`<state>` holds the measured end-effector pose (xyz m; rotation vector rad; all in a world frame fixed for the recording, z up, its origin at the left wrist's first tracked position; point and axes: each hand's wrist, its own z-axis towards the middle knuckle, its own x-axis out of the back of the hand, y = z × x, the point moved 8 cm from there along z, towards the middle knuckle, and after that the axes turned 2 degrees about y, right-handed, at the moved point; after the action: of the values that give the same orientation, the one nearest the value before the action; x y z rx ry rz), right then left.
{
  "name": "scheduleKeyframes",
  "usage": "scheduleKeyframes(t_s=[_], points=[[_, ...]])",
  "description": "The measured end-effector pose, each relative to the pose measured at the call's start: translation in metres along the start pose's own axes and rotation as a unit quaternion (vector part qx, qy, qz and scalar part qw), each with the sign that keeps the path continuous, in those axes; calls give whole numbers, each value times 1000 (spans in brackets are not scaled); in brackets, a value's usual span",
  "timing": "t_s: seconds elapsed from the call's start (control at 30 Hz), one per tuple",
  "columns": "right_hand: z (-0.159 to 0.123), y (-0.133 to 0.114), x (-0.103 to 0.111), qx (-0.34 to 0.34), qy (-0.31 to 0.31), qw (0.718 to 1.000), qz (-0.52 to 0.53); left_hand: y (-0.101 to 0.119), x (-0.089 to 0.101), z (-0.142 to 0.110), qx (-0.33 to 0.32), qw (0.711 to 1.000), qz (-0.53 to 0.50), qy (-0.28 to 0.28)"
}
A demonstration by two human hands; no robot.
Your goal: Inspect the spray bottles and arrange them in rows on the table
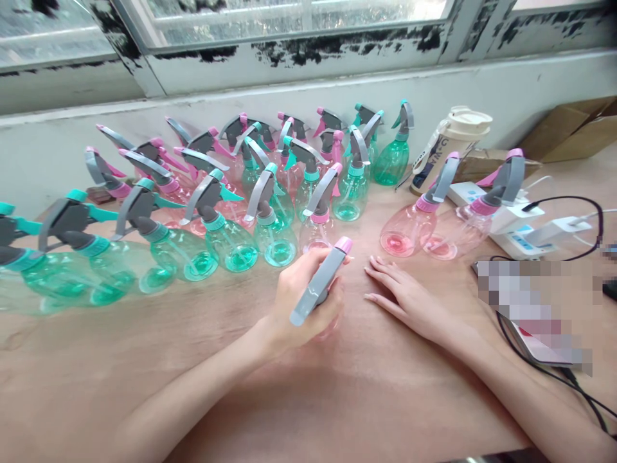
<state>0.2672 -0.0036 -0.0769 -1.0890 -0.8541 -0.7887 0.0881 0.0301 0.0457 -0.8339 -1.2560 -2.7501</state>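
Observation:
My left hand (299,302) is wrapped round the neck of a pink spray bottle (322,283) with a grey trigger head and a pink nozzle. Its clear pink body is mostly hidden under the hand. My right hand (409,299) rests on the table, fingers stretched out and slightly apart, holding nothing. Just beyond the right fingertips stand two spray bottles with pink collars (409,228). Behind the left hand is another pink-collared bottle (319,225), beside a row of green spray bottles (234,251) reaching to the left edge.
More pink and green spray bottles crowd toward the wall (289,96) under the window. A white tumbler (448,145), a cardboard box (573,132) and a white power strip (515,238) stand at the right. Black cables and a blurred-out device (530,315) lie near my right forearm on the wooden table (308,411).

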Motion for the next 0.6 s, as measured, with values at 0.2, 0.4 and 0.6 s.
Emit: scheduleKeyframes(t_s=[0.2,0.4,0.6], points=[[0,-1,-1,5,1,1000,-6,5,-3,5,8,1000,20,-7],[0,-2,-1,10,-6,1000,-9,-2,-6,7,21,1000,-6,4],[1,0,0,9,2,1000,5,-3,-10,8,19,999,-36,-13]])
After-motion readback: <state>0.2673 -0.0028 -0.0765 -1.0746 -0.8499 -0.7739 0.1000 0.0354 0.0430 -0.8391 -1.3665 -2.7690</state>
